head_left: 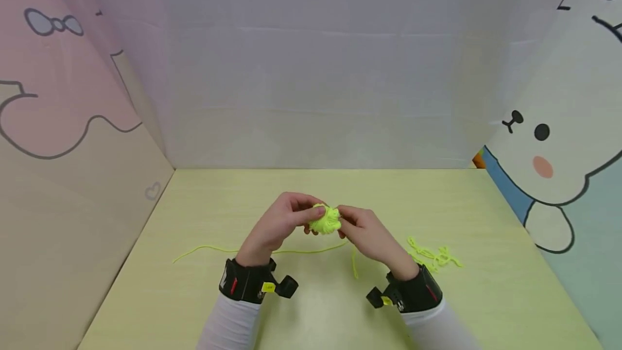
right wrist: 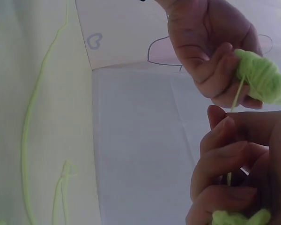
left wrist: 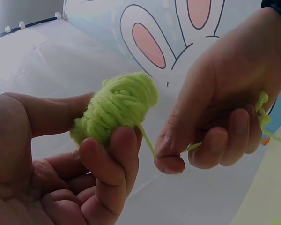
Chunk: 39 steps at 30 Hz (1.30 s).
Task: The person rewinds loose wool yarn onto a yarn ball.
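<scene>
A small ball of neon yellow-green yarn (head_left: 324, 220) is held above the table between the thumb and fingers of my left hand (head_left: 280, 224). In the left wrist view the wound ball (left wrist: 117, 108) shows its wrapped strands, with one taut strand running from its underside to the other hand. My right hand (head_left: 369, 234) pinches that strand between thumb and forefinger, close beside the ball. Its other fingers curl over the yarn's continuation, and a small tangled bit (right wrist: 241, 218) hangs at the palm in the right wrist view.
A long loose strand (head_left: 209, 246) lies across the table (head_left: 311, 317), left of centre and passing beneath the hands. To the right, a loose tangle of the same yarn (head_left: 439, 257) rests near the right wrist. Printed curtains (head_left: 311, 96) enclose the table's back and sides.
</scene>
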Each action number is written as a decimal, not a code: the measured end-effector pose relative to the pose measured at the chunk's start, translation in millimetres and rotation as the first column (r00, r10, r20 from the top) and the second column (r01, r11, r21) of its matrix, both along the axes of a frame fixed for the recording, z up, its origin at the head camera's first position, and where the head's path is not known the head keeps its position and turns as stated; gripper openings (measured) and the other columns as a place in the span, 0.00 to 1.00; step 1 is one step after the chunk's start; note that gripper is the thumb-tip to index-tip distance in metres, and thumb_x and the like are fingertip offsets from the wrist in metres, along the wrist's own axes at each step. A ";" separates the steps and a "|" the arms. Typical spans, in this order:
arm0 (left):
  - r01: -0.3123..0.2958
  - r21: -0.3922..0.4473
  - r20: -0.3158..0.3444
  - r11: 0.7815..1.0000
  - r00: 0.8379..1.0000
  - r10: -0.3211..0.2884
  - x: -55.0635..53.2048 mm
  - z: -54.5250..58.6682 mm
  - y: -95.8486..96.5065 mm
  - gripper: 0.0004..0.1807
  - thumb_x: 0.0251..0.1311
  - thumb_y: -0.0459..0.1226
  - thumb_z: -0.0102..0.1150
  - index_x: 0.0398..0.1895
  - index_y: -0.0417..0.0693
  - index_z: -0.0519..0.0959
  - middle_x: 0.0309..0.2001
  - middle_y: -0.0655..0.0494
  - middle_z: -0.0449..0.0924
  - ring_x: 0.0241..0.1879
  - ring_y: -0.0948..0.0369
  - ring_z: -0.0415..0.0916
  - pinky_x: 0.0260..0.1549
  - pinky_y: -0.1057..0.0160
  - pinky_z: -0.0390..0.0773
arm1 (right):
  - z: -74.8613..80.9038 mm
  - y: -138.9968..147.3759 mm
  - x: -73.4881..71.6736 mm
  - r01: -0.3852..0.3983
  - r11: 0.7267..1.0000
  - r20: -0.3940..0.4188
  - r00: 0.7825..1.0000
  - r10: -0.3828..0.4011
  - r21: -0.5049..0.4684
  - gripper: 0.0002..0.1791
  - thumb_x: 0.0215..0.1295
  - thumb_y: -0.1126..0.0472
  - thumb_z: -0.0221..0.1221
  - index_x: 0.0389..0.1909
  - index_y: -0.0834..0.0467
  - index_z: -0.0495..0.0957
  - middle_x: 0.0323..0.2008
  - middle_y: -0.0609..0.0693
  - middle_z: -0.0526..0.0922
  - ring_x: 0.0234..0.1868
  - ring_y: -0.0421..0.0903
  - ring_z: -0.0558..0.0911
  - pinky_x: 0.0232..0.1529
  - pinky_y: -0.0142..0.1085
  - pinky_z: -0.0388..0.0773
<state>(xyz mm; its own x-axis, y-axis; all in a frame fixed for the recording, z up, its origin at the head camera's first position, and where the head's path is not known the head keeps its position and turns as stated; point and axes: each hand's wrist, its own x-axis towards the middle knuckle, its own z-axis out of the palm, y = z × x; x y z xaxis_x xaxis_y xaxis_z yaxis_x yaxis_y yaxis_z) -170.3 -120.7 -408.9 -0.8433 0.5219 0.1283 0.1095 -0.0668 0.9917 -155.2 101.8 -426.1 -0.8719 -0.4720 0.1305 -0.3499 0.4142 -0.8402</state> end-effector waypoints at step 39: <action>-0.405 -0.134 -0.186 0.905 0.907 0.378 0.3 -1.7 8.7 0.19 0.62 0.43 0.66 0.56 0.50 0.82 0.38 0.57 0.86 0.34 0.60 0.82 0.27 0.63 0.78 | 26.3 -23.7 22.8 0.126 0.978 -0.258 0.963 -0.080 0.168 0.08 0.76 0.57 0.53 0.41 0.46 0.81 0.17 0.39 0.69 0.13 0.36 0.61 0.17 0.29 0.58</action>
<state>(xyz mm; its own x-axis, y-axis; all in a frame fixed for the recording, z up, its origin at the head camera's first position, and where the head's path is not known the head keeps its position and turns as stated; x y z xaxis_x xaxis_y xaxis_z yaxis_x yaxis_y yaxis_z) -170.0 -112.0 -410.6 -0.9608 0.1785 0.2122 0.2434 0.1764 0.9538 -132.4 78.1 -399.9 -0.8678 -0.4171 0.2702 -0.4856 0.5961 -0.6394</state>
